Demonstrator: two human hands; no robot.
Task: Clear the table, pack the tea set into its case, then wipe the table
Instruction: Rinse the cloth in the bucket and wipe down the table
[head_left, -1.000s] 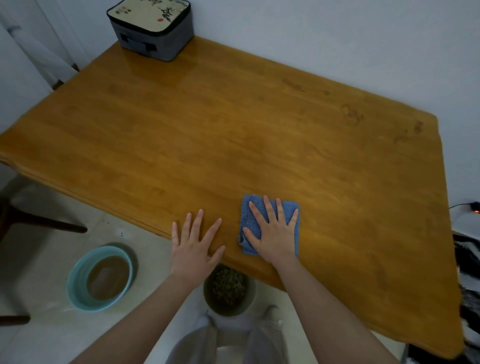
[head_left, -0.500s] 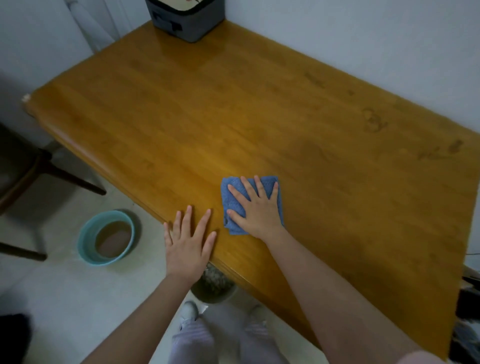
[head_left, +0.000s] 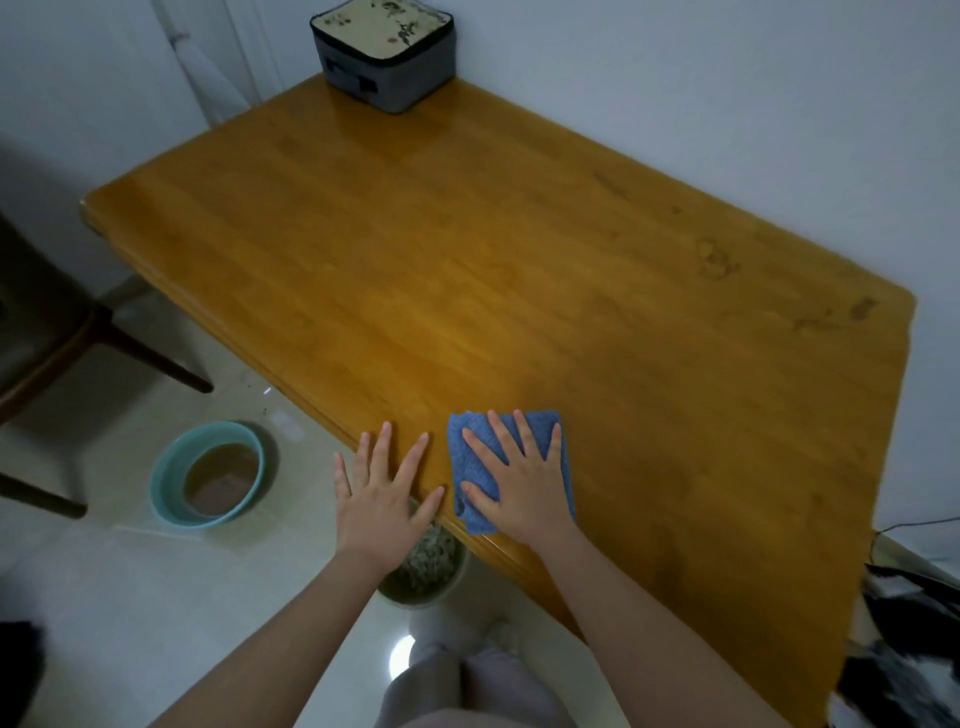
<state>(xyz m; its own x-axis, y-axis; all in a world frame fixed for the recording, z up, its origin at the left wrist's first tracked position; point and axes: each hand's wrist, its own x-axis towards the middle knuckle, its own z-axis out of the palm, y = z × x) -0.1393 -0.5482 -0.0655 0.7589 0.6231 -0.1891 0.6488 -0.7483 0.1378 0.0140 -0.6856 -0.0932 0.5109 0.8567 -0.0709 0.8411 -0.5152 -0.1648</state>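
Wooden table (head_left: 467, 260), right grip (head_left: 522, 486) flat on cloth (head_left: 475, 467)

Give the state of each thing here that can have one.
tea set case, closed, on the far corner of the table.
blue cloth, folded, flat under the right hand.
right hand, flat, pressing the blue cloth.
left hand, flat, fingers spread, at the table's near edge.
teal basin, on the floor, holding brownish liquid.
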